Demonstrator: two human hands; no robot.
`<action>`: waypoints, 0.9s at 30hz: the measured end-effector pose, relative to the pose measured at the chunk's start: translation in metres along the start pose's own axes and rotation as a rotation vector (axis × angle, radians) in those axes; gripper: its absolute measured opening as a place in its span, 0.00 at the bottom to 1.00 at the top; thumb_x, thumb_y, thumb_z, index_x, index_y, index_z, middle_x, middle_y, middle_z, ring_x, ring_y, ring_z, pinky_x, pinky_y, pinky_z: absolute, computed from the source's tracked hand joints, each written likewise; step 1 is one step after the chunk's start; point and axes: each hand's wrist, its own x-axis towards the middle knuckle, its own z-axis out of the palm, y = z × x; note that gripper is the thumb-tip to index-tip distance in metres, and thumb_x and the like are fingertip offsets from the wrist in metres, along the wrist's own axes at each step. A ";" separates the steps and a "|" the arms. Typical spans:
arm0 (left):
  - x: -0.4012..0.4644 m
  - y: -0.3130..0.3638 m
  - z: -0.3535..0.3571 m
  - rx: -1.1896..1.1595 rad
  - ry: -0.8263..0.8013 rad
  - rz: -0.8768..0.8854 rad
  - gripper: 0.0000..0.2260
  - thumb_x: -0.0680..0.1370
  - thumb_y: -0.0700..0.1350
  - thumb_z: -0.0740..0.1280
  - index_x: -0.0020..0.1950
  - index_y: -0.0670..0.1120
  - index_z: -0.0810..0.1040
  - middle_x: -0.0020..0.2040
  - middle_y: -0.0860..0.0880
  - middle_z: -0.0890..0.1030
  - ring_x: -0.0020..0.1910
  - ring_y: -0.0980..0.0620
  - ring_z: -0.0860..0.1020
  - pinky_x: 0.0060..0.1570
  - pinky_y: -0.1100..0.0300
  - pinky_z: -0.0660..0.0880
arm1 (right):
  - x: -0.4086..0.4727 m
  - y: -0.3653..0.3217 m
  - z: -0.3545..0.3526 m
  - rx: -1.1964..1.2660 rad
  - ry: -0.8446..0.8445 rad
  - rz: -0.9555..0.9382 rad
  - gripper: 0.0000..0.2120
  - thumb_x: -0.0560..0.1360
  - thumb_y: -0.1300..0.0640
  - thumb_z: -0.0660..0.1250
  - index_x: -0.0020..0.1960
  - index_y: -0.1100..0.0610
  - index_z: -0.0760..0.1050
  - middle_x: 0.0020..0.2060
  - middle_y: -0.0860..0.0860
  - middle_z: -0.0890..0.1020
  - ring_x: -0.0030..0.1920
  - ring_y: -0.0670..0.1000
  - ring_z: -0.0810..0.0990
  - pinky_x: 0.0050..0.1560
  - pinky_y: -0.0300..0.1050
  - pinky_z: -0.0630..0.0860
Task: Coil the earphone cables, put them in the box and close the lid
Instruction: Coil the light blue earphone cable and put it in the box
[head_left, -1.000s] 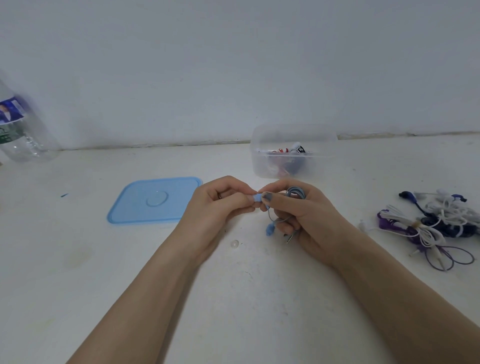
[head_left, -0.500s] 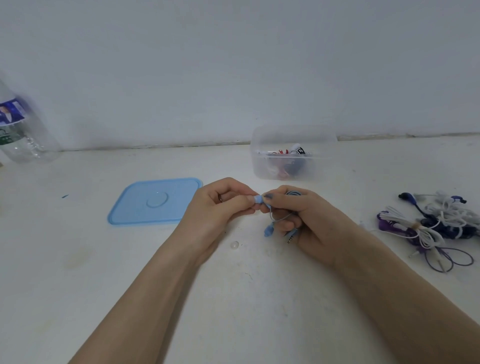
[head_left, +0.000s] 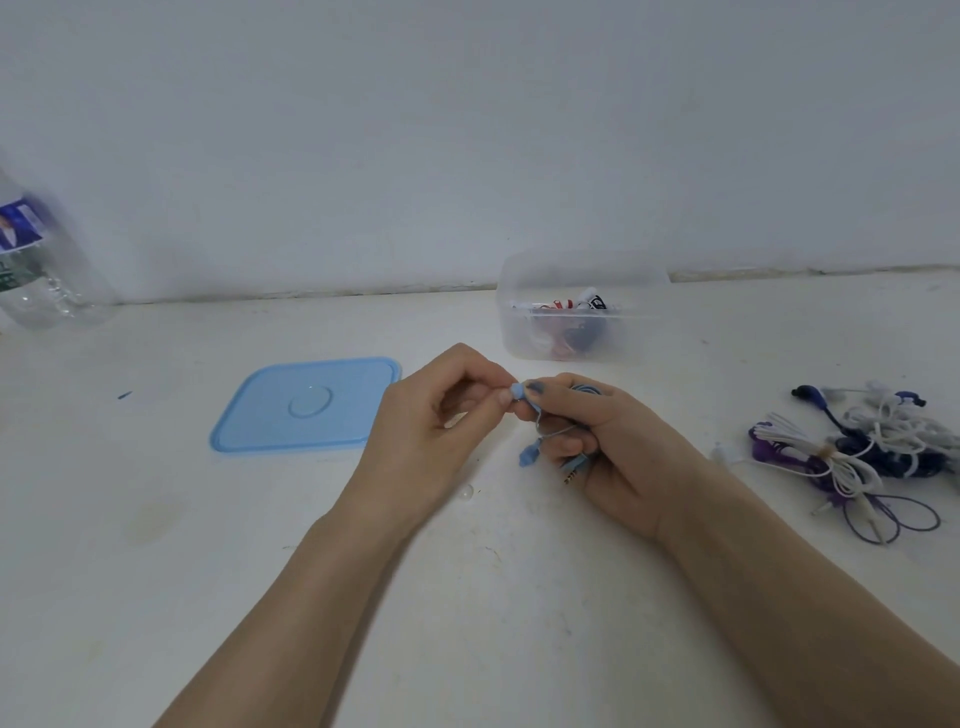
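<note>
Left hand (head_left: 436, 415) pinches one earbud (head_left: 517, 391) of the blue earphones (head_left: 558, 431) between thumb and fingertips; right hand (head_left: 608, 447) is curled round the coiled bundle, its thumb touching the same bud. Second bud (head_left: 528, 457) and the jack plug (head_left: 571, 475) dangle free below the right hand, above the desk (head_left: 467, 597). Box (head_left: 579, 306) stands open behind the hands, some earphones already inside; blue lid (head_left: 306, 402) lies flat to the left, apart from it. Risk: the coil looks loosely held, so easing the right-hand grip while tucking the end would likely let the loops spring open; dangling bud or plug could catch on the box rim at insertion. Tangled pile of white and purple earphones (head_left: 857, 457) remains at right, not yet coiled. Desk is white, scuffed, with small marks; plain pale wall (head_left: 467, 130) behind; a clear plastic bottle (head_left: 36, 260) stands far left.
</note>
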 end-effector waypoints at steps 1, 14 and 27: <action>0.000 0.000 0.001 0.030 0.013 0.028 0.07 0.80 0.34 0.69 0.46 0.46 0.79 0.45 0.50 0.86 0.49 0.48 0.86 0.54 0.52 0.80 | 0.000 0.001 0.001 -0.001 0.001 -0.003 0.19 0.79 0.63 0.65 0.30 0.54 0.80 0.24 0.46 0.73 0.21 0.44 0.62 0.48 0.51 0.77; 0.001 0.001 0.007 -0.094 0.070 -0.041 0.06 0.80 0.32 0.65 0.43 0.38 0.75 0.37 0.52 0.82 0.43 0.47 0.83 0.49 0.58 0.78 | -0.001 0.005 0.003 -0.037 -0.016 -0.035 0.06 0.80 0.62 0.64 0.47 0.65 0.75 0.25 0.45 0.75 0.21 0.44 0.62 0.43 0.48 0.78; -0.001 -0.005 0.001 0.150 0.082 0.174 0.06 0.81 0.35 0.68 0.50 0.44 0.82 0.46 0.49 0.84 0.49 0.46 0.84 0.52 0.52 0.80 | 0.000 0.004 0.001 0.105 -0.071 0.012 0.06 0.76 0.59 0.67 0.44 0.60 0.82 0.32 0.49 0.72 0.22 0.43 0.60 0.41 0.43 0.78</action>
